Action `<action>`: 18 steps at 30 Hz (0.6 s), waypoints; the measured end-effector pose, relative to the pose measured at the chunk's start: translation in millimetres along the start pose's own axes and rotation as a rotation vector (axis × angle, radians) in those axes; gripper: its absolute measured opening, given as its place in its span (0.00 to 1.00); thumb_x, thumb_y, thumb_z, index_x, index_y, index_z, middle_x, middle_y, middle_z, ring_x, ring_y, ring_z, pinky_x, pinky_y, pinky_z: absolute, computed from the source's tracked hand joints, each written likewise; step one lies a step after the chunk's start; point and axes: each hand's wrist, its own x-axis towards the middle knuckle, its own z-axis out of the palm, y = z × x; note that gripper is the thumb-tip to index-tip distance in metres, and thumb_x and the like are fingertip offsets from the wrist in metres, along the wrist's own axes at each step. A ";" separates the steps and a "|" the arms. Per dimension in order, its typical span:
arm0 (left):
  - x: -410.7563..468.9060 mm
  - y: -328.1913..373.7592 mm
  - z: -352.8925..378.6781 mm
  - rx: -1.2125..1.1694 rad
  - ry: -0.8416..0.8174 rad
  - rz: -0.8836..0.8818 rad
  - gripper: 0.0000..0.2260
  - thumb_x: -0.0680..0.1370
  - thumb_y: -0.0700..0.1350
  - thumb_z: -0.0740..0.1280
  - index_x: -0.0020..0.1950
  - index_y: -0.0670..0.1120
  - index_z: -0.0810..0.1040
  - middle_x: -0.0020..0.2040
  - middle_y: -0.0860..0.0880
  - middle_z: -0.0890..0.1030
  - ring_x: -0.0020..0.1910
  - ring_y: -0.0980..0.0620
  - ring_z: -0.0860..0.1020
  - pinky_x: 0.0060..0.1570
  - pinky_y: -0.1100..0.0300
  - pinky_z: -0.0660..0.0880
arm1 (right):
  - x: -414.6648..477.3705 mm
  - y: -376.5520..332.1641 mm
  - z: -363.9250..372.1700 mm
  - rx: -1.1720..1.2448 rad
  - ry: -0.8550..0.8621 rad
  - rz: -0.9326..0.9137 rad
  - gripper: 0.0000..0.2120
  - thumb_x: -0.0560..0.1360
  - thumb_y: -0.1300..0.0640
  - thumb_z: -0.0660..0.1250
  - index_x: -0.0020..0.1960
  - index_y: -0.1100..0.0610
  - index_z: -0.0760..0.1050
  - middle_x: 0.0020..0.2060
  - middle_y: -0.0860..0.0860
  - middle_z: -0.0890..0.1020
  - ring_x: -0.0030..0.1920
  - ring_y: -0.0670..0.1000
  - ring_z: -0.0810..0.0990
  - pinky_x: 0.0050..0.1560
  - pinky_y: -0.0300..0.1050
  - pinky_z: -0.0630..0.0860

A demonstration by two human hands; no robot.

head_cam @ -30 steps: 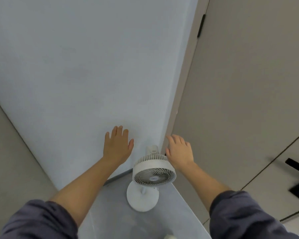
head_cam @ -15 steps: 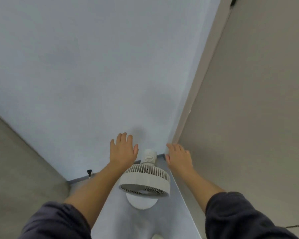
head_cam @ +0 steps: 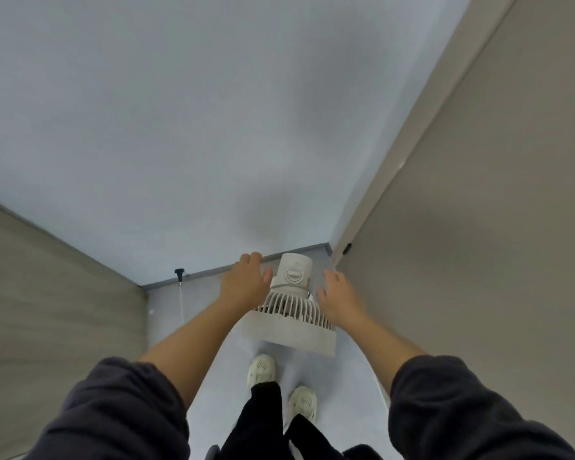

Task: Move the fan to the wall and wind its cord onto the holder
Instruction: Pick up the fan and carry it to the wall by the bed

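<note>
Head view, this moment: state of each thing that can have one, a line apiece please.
fan: standing on the floor near the wall, seen from behind and above, head tipped forward
left hand: open, fingers spread, beside the fan's motor housing, gripping nothing
right hand: open, at the fan's other side, gripping nothing
door stopper: upright by the baseboard
shoes: on the person's feet, behind the fan

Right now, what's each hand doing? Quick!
Left hand: open, fingers spread beside the fan, holding nothing.
Right hand: open beside the fan, holding nothing.
</note>
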 end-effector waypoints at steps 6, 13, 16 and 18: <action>53.8 -12.3 7.9 -0.486 -0.301 -0.295 0.23 0.83 0.53 0.51 0.70 0.39 0.67 0.67 0.40 0.73 0.65 0.40 0.72 0.64 0.52 0.67 | 44.9 7.9 20.8 0.558 -0.159 0.426 0.07 0.80 0.52 0.56 0.52 0.54 0.69 0.46 0.54 0.75 0.48 0.53 0.73 0.52 0.48 0.71; 100.0 -10.0 31.2 -0.739 -0.561 -0.460 0.26 0.82 0.60 0.47 0.75 0.47 0.61 0.63 0.44 0.73 0.55 0.42 0.77 0.55 0.50 0.72 | 81.5 1.3 26.6 0.748 -0.267 0.640 0.13 0.81 0.49 0.52 0.56 0.56 0.69 0.51 0.55 0.76 0.48 0.58 0.78 0.38 0.43 0.72; 113.7 -9.4 45.2 -0.865 -0.680 -0.581 0.27 0.80 0.64 0.48 0.70 0.47 0.64 0.65 0.43 0.74 0.59 0.40 0.77 0.58 0.47 0.74 | 99.1 -2.9 33.4 0.959 -0.352 0.784 0.24 0.81 0.41 0.50 0.68 0.56 0.67 0.60 0.57 0.77 0.53 0.59 0.79 0.46 0.49 0.78; 119.4 -7.6 54.3 -0.946 -0.722 -0.644 0.26 0.80 0.65 0.49 0.64 0.47 0.67 0.63 0.43 0.75 0.59 0.41 0.77 0.60 0.46 0.74 | 110.8 -0.7 42.6 1.050 -0.377 0.835 0.30 0.79 0.36 0.50 0.69 0.56 0.68 0.62 0.57 0.77 0.58 0.61 0.78 0.57 0.57 0.77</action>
